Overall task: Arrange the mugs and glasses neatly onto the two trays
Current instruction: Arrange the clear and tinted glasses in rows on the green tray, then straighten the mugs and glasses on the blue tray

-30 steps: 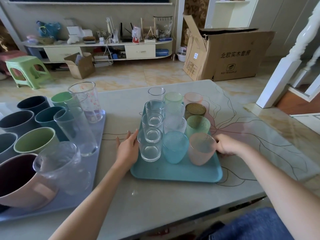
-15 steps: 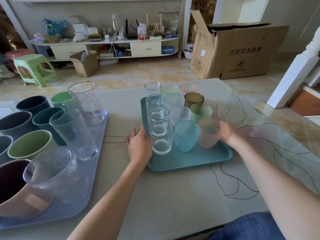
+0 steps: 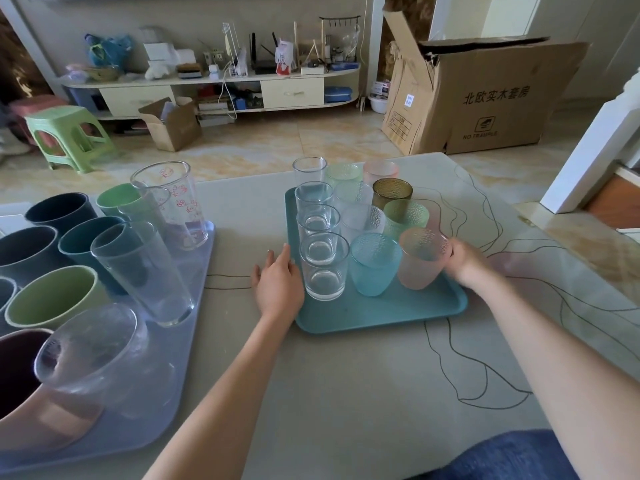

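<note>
Now, step: squaring up teal tray (image 3: 381,311) on worktop (image 3: 346,393).
left hand (image 3: 278,285): flat, fingers straight against tray's left edge.
right hand (image 3: 465,261): at tray's right edge behind pink glass (image 3: 420,259); fingers hidden, cannot tell.
relation: tray between hands, long axis running away from person.

We push the teal plastic tray (image 3: 381,311) of tumblers farther across the table, left hand (image 3: 277,285) and right hand (image 3: 465,263) moving along at its sides.
</note>
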The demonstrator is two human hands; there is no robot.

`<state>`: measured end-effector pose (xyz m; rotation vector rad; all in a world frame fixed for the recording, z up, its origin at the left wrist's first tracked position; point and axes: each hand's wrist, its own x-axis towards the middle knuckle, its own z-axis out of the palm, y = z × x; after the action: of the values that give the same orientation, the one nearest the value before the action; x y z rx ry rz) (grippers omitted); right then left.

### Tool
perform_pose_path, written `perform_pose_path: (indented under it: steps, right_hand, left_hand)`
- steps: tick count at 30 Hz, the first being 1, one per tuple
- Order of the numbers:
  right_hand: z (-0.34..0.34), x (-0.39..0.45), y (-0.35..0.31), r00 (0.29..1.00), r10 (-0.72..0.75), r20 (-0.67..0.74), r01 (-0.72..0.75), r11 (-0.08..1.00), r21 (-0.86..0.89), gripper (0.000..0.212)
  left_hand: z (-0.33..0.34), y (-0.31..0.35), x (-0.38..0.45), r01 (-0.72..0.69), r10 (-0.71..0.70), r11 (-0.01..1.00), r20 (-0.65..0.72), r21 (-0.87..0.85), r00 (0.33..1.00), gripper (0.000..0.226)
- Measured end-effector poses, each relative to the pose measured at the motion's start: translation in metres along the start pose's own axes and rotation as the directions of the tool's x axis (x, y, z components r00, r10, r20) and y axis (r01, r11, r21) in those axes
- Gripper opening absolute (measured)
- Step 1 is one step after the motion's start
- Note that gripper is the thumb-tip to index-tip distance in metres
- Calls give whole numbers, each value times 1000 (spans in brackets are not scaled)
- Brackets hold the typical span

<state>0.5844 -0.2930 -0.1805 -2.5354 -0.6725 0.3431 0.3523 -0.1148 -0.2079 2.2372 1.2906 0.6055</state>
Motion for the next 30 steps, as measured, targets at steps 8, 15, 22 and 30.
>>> perform_pose_path:
  steps: [8,15,22,30]
  right_hand:
    - [-22,-28,-3,997,19,79,-31,988,150,8]
    - [-48,-83,-4,941,93,326,-124,989,77,27]
    - [-63,-144,-29,917,264,299,-233,963,-135,25]
    - [-33,-201,-101,985,-46,164,21,988,152,22]
  left_hand:
    - [-6,-9,-13,-16,20,995,44,-98,999,45]
    - [-34,-12,-72,-43,49,998,182,-37,982,45]
    - [-80,-14,-112,-222,174,970,348,103,921,37]
    - [-169,-19,-120,-236,237,971,240,-37,941,32]
